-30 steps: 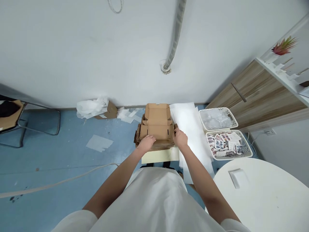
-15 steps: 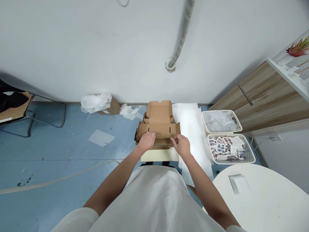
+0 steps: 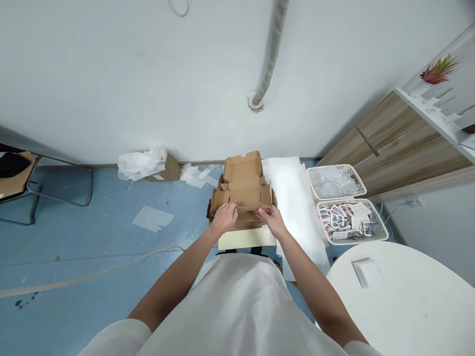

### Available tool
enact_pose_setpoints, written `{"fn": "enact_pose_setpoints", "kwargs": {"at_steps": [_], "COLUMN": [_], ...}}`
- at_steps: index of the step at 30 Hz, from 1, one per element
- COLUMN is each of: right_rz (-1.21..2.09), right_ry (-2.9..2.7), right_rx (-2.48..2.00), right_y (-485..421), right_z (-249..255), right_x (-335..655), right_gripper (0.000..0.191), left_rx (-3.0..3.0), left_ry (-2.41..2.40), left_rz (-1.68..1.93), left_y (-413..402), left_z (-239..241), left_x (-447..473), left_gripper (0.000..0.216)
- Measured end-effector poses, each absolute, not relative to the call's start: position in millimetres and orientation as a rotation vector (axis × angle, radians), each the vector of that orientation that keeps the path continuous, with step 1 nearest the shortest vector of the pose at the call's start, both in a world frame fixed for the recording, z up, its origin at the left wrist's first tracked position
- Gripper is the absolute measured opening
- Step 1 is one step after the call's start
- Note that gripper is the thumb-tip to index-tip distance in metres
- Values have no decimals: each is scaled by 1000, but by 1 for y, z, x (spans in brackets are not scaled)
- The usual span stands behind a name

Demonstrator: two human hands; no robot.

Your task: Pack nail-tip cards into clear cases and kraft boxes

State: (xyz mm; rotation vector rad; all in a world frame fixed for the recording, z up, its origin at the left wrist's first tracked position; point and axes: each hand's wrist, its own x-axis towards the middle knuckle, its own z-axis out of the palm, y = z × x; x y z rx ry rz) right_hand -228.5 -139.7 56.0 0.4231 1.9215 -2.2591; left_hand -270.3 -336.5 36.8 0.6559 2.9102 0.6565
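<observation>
A brown cardboard mailer box (image 3: 243,185) lies partly folded on top of a stack of flat cardboard blanks (image 3: 237,223), its lid open toward the wall. My left hand (image 3: 224,217) grips the near front flap at its left end, fingers curled over the edge. My right hand (image 3: 271,219) pinches the same flap near its middle-right. The stack rests on a pale yellow stool or board (image 3: 247,239) just in front of my knees.
White foam sheets (image 3: 293,198) lie right of the box. Two white baskets hold clear bags (image 3: 336,182) and printed cards (image 3: 349,221). A round white table (image 3: 401,296) is at lower right, a wooden cabinet (image 3: 393,148) behind it. Scrap paper and a chair lie left.
Both hands came together on the near flap of the box; my right hand moved from the box's right side to its front. The box's lid tilted up a little.
</observation>
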Motion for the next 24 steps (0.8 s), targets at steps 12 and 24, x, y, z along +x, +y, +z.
{"fn": "enact_pose_setpoints", "kwargs": {"at_steps": [12, 24], "right_rz": [-1806, -2142], "right_ry": [2475, 2354], "right_rx": [611, 667], "right_y": [-130, -146], "right_z": [80, 103], "right_x": [-251, -250], "right_gripper": [52, 49], "left_rx": [955, 281], "left_ry": [2832, 3036], "left_rz": [711, 928], "left_y": [-347, -365], "left_z": [43, 35], "left_x": [-267, -269], "left_gripper": [17, 89]}}
